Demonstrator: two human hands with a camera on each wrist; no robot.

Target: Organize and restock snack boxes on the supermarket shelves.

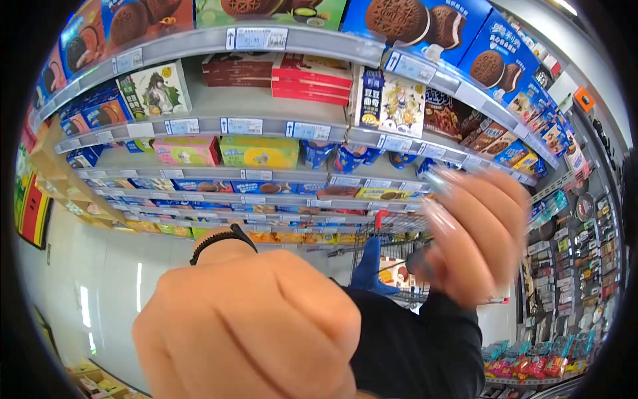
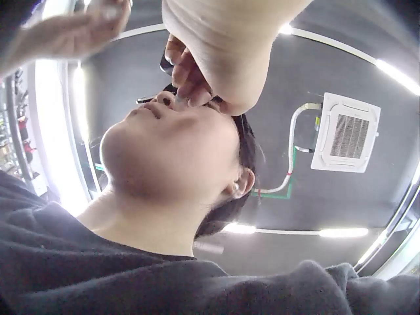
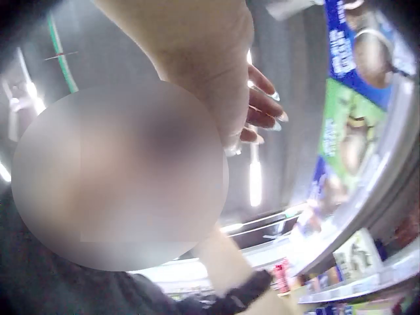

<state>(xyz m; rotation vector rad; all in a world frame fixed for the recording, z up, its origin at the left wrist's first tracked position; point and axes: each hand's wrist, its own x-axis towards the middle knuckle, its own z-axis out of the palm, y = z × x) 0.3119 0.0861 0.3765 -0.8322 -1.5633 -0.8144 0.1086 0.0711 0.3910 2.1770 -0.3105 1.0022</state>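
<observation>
My left hand [image 1: 246, 326] is raised right in front of the head camera, its back filling the lower middle of the view. A black coiled band [image 1: 212, 243] circles that wrist. In the left wrist view its curled fingers [image 2: 187, 75] are up at the face, beside a small dark object [image 2: 166, 63]; I cannot tell whether they hold it. My right hand [image 1: 475, 233], blurred, is lifted in front of the shelves with its fingers loosely bent. Nothing shows between its fingers [image 3: 262, 108] in the right wrist view.
Shelves [image 1: 319, 43] of boxed biscuits curve across the front. Below my right hand stands a wire shopping cart [image 1: 415, 233] with a blue item [image 1: 369, 266] and a box [image 1: 396, 274]. Hanging goods [image 1: 571, 259] line the right side. A shiny pale floor [image 1: 100, 279] shows at left.
</observation>
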